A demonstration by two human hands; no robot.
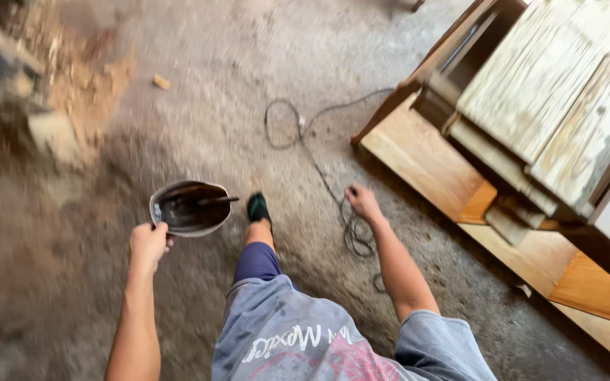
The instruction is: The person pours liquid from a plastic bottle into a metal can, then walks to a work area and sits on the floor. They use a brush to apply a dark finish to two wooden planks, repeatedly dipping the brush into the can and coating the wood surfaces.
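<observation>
1. The dusty concrete floor [234, 106] fills the view; weathered wooden boards [552, 92] are stacked at right.
2. A dark bowl [190, 208] hangs ahead of the left hand [148, 243], a stick lying across it left to right.
3. Left fingers are clamped on its near rim, arm extended.
4. The right hand [363, 202] is empty, fingers loosely curled, beside a black cable [319, 162].

Grey metal bowl [190, 207] — black inside; black cable [319, 162] on grey-brown dusty floor [213, 106]; pale, flaking boards [566, 92] over orange-brown wood panels [425, 159]; green shoe [258, 207].
</observation>
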